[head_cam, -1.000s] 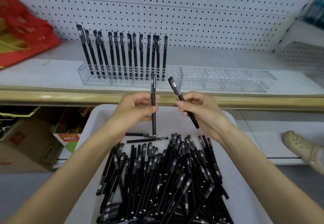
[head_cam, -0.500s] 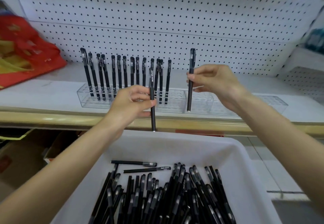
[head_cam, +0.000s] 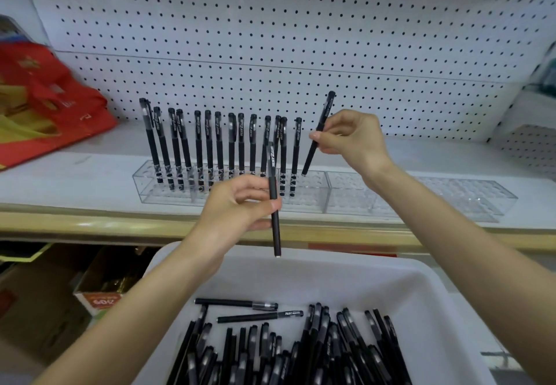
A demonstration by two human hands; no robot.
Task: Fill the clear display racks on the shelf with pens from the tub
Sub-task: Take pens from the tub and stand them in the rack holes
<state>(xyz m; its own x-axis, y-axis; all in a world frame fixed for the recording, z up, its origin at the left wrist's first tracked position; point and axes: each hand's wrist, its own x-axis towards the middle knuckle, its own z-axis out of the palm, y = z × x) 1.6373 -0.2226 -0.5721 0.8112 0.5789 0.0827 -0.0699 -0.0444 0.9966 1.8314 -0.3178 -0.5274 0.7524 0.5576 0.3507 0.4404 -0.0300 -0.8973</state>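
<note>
Your left hand [head_cam: 237,204] pinches a pen [head_cam: 275,228] upright, cap up, over the tub's [head_cam: 301,264] far rim. Your right hand [head_cam: 352,140] pinches a second pen [head_cam: 319,131], tilted, its lower tip at the left rack's [head_cam: 313,195] top, just right of the standing row [head_cam: 219,143]. The right rack [head_cam: 451,201] touches it along the shelf [head_cam: 75,180]. Loose pens [head_cam: 285,351] heap at the tub's near side. A red bag [head_cam: 51,107] lies at the shelf's left end.
</note>
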